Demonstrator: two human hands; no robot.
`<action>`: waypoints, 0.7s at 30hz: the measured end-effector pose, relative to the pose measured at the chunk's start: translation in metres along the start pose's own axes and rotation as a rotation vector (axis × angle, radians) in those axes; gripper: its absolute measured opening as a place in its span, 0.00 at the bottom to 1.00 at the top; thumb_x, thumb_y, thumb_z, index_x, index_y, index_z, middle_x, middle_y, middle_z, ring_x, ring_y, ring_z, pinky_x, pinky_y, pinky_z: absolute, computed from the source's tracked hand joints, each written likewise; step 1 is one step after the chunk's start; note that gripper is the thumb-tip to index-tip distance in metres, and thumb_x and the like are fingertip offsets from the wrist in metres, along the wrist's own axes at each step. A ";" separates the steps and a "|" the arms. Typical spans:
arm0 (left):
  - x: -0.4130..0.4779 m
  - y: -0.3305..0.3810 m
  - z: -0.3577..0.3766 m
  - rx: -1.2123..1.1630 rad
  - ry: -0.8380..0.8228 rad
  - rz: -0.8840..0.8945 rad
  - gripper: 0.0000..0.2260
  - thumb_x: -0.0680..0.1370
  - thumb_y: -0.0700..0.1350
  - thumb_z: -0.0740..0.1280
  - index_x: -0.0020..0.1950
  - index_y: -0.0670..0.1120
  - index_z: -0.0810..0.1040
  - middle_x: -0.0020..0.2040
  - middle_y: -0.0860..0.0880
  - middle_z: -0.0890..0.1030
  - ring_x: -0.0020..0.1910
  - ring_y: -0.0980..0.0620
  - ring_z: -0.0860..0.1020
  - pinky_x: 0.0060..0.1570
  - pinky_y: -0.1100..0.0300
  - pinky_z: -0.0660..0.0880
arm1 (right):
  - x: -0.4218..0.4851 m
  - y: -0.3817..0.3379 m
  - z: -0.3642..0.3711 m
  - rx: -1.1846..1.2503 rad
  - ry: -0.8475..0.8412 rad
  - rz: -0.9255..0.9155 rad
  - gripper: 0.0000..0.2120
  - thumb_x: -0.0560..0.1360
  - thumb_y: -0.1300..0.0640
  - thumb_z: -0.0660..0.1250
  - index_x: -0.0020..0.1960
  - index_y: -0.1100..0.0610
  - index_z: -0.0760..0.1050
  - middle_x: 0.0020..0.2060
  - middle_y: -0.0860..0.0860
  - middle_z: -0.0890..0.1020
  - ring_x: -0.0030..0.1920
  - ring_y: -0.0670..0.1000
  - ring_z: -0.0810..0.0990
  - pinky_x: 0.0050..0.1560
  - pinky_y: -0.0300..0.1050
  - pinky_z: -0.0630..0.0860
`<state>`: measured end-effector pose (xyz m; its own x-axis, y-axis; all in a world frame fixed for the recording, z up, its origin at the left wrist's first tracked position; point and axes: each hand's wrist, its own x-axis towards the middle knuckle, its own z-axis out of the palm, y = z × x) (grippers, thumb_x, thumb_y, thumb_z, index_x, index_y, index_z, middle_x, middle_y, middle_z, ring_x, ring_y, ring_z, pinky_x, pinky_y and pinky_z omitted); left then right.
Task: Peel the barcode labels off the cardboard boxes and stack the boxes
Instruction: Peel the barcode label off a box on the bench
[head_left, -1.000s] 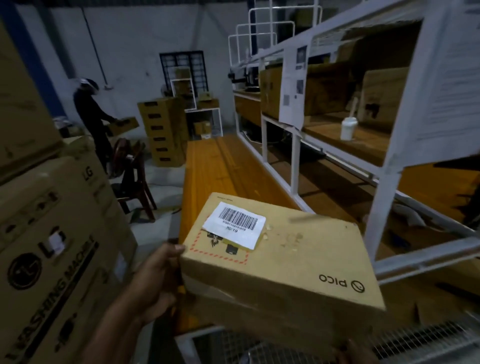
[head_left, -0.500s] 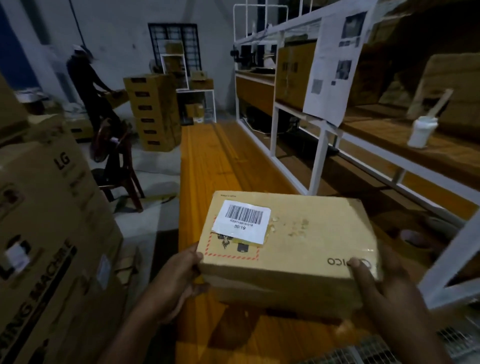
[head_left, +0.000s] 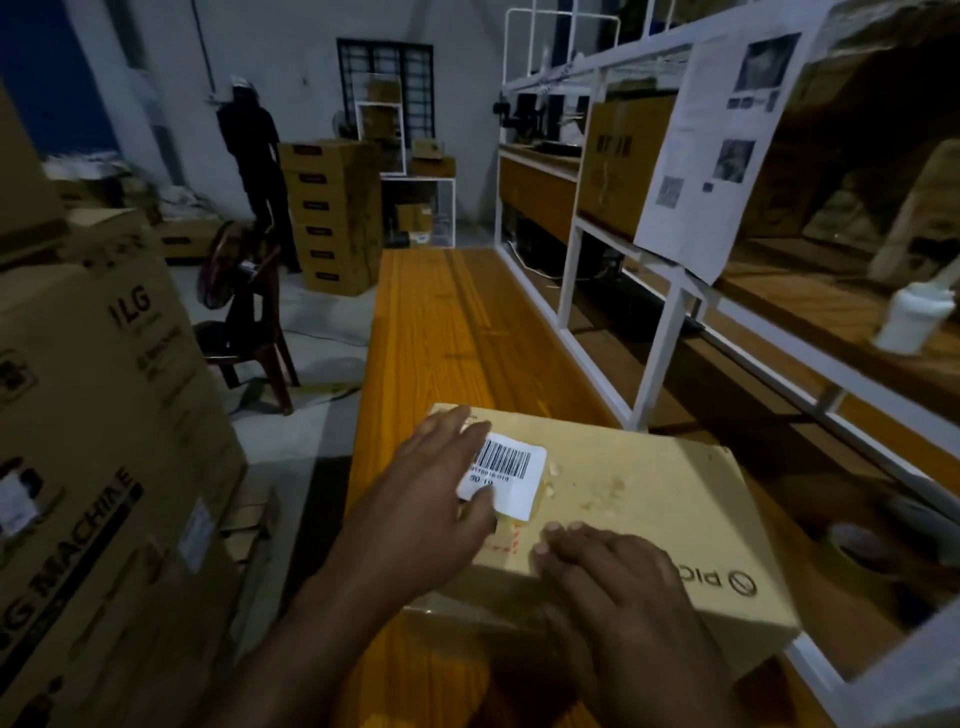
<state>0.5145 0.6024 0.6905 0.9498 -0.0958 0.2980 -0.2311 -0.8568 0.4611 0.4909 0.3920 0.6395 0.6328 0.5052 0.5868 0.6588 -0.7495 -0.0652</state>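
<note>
A tan PICO cardboard box (head_left: 649, 499) lies flat on the near end of a long orange wooden table (head_left: 441, 322). A white barcode label (head_left: 511, 467) is stuck on its top near the left end. My left hand (head_left: 421, 499) lies over the label's left edge, fingers straight and thumb touching the label's lower left corner. My right hand (head_left: 613, 582) rests flat on the box's near edge beside the PICO print, fingers straight.
Big LG washing-machine cartons (head_left: 104, 415) stand close on the left. A white metal shelf frame (head_left: 670, 332) runs along the table's right side, with a tape roll (head_left: 857, 551) and a white bottle (head_left: 914, 317). Further back are a chair (head_left: 254, 322), stacked boxes (head_left: 332, 218) and a person (head_left: 254, 156).
The box was carried in both hands and now lies on the table. My left hand has moved from its side onto the label, and my right hand onto the top.
</note>
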 end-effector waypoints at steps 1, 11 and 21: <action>0.007 0.002 0.005 0.014 -0.022 0.000 0.30 0.80 0.58 0.60 0.80 0.55 0.54 0.81 0.56 0.49 0.80 0.55 0.46 0.78 0.54 0.50 | 0.004 -0.001 -0.005 0.030 -0.018 0.009 0.15 0.72 0.45 0.64 0.53 0.50 0.83 0.54 0.47 0.83 0.52 0.50 0.78 0.53 0.48 0.70; -0.004 0.000 0.020 -0.181 0.267 -0.250 0.39 0.77 0.53 0.67 0.80 0.59 0.46 0.74 0.51 0.69 0.63 0.57 0.72 0.55 0.61 0.71 | 0.110 0.028 -0.017 0.377 -0.238 0.200 0.11 0.77 0.44 0.64 0.51 0.47 0.80 0.45 0.44 0.81 0.44 0.42 0.79 0.42 0.48 0.80; -0.003 -0.004 0.029 -0.202 0.370 -0.328 0.31 0.75 0.47 0.70 0.76 0.52 0.61 0.69 0.51 0.73 0.64 0.55 0.72 0.57 0.63 0.67 | 0.145 0.019 0.043 0.197 -0.119 -0.060 0.15 0.72 0.50 0.63 0.54 0.51 0.82 0.43 0.49 0.77 0.44 0.52 0.75 0.40 0.45 0.67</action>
<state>0.5185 0.5915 0.6636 0.8495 0.3767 0.3695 -0.0057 -0.6937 0.7203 0.6125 0.4694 0.6883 0.6259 0.6019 0.4959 0.7560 -0.6246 -0.1960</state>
